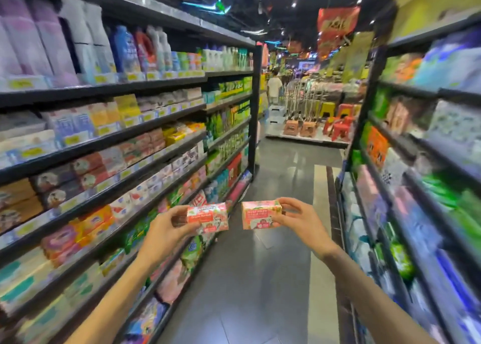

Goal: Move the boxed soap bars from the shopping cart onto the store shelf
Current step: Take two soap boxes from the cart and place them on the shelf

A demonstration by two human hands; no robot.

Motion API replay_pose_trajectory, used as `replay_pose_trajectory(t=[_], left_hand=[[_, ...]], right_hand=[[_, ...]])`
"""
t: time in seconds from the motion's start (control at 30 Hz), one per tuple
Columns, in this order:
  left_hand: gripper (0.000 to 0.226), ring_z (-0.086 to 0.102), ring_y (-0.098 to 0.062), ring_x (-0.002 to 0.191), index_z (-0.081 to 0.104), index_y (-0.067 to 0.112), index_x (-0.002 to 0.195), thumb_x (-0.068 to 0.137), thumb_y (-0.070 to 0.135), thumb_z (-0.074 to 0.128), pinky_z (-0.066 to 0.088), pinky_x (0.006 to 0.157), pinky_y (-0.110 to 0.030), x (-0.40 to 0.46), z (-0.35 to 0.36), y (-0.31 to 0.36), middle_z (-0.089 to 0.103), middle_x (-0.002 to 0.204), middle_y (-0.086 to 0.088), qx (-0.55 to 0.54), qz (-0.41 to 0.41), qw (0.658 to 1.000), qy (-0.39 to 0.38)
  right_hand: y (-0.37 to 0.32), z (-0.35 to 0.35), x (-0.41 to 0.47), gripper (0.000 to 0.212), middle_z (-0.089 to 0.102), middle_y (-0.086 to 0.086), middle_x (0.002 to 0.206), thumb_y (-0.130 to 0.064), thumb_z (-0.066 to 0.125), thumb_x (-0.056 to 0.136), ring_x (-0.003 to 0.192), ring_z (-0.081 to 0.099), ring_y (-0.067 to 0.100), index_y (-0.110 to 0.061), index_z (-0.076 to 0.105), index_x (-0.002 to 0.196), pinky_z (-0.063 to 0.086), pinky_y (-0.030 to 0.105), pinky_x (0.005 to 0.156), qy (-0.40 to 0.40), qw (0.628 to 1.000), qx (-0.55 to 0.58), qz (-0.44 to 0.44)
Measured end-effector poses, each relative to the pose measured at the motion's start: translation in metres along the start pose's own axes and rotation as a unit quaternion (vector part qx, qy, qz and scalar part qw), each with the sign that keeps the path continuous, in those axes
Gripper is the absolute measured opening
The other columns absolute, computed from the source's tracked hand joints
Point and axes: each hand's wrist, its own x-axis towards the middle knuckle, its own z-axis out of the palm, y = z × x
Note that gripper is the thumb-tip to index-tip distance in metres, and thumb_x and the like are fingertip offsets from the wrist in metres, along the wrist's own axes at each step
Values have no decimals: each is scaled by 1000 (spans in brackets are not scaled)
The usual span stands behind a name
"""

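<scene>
Each of my hands holds one pink boxed soap bar out in front of me over the aisle floor. My left hand [166,225] grips the left soap box [208,217] by its left end. My right hand [299,218] grips the right soap box [260,214] by its right end. The two boxes sit side by side, a small gap apart. The store shelf [109,187] of boxed soaps runs along my left, just beyond the left box. No shopping cart is in view.
Another tall shelf [416,187] of packaged goods lines the right side, blurred. The grey aisle floor [273,278] runs ahead between the two shelves. At the far end stand plastic stools [338,125] and a person [274,88].
</scene>
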Motion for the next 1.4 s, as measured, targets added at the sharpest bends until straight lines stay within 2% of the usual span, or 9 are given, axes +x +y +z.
replay_pose_trajectory(t=[0.27, 0.47, 0.6, 0.77, 0.83, 0.97, 1.1, 1.17, 1.4], left_hand=[[38, 75, -8, 85, 67, 26, 119, 84, 22, 82, 62, 72, -31, 175, 84, 15, 78, 98, 10, -36, 46, 998, -36], [38, 71, 1, 89, 69, 25, 119, 83, 24, 82, 54, 77, -19, 302, 122, 13, 76, 100, 12, -15, 66, 997, -45], [38, 70, 3, 92, 69, 26, 118, 83, 23, 82, 57, 85, -27, 372, 134, 0, 75, 101, 13, 9, 62, 998, -29], [39, 69, 3, 94, 68, 31, 119, 83, 29, 82, 57, 85, -28, 450, 136, -27, 75, 104, 15, 34, 33, 999, 20], [40, 69, 2, 97, 67, 30, 120, 83, 27, 82, 57, 87, -28, 475, 133, -38, 75, 106, 13, 36, 17, 998, 49], [39, 65, 13, 94, 66, 28, 119, 83, 23, 82, 49, 75, -5, 510, 119, -50, 72, 104, 16, 70, -12, 990, 118], [39, 69, 3, 96, 68, 28, 117, 81, 25, 84, 56, 86, -22, 528, 91, -68, 75, 104, 12, 81, -58, 975, 197], [38, 70, 0, 97, 68, 26, 117, 83, 24, 83, 56, 86, -25, 526, 77, -75, 75, 104, 11, 80, -86, 966, 231], [33, 61, 14, 93, 66, 35, 114, 85, 30, 81, 46, 78, -10, 502, 21, -104, 68, 106, 23, 136, -162, 912, 352]], right_hand=[[37, -76, 150, 32, 74, 0, 110, -13, 79, 84, 101, 71, 11, -23, 68, 113, 57, 21, 83, 62, 997, -51, -21], [50, -109, 265, 36, 71, -6, 112, -17, 77, 86, 104, 65, -1, -18, 66, 120, 49, 6, 76, 69, 995, -74, -18], [65, -115, 343, 37, 71, -5, 109, -12, 79, 84, 102, 67, 4, -19, 66, 118, 50, 7, 74, 65, 996, -64, -20], [91, -103, 462, 32, 70, -10, 102, -8, 78, 84, 85, 65, -15, -24, 66, 109, 48, 4, 70, 7, 998, -52, -37], [102, -93, 510, 33, 72, -6, 106, -10, 79, 84, 89, 67, -9, -23, 67, 111, 50, 8, 72, -26, 998, -45, -46], [117, -67, 605, 43, 73, 7, 113, -10, 80, 83, 99, 71, 11, -10, 66, 123, 57, 19, 77, -108, 991, -46, -65], [117, -21, 684, 45, 73, 1, 115, -22, 80, 83, 104, 71, 12, -16, 65, 126, 59, 32, 87, -194, 974, -53, -99], [113, 9, 711, 45, 72, -3, 115, -24, 80, 84, 102, 70, 7, -18, 65, 125, 59, 29, 86, -225, 967, -47, -110], [107, 137, 761, 46, 69, -9, 114, -24, 81, 83, 101, 66, -3, -18, 64, 126, 52, 9, 73, -333, 930, -25, -154]])
